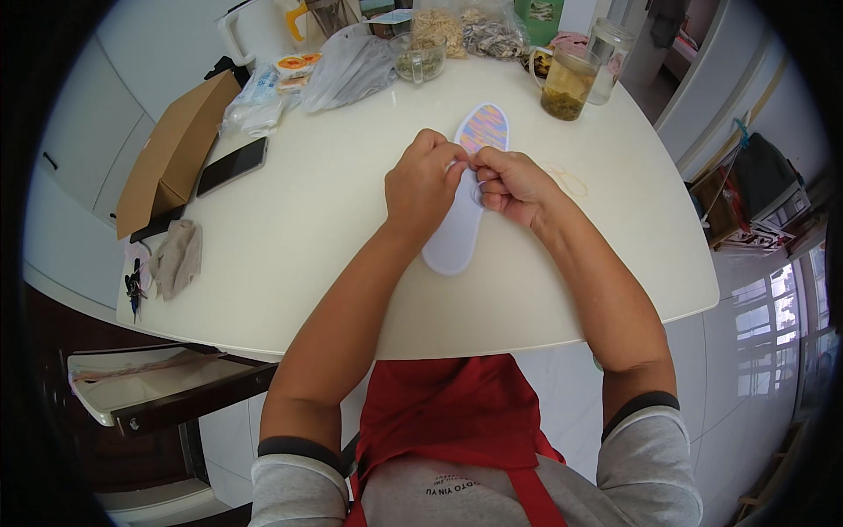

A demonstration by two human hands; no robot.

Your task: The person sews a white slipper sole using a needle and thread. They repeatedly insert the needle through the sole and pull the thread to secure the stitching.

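Note:
A white shoe insole (453,240) points away from me on the table, its toe part patterned in pink, yellow and blue. Both hands meet over its middle, just below the coloured area. My left hand (421,178) covers the left edge, thumb and forefinger pinched at the insole. From the right, my right hand (510,181) comes in with curled fingers, its fingertips touching those of the left. Whatever lies between the right fingertips is too small or hidden to make out. A loose loop of pale yellow thread (570,181) lies beside the right wrist.
On the cream table (296,263) are a phone (232,167), a cardboard box (174,158), a grey cloth (176,260) and small dark-handled snips (134,290) at left. Plastic bags (352,66), a glass bowl (419,62) and a tea mug (568,85) line the back.

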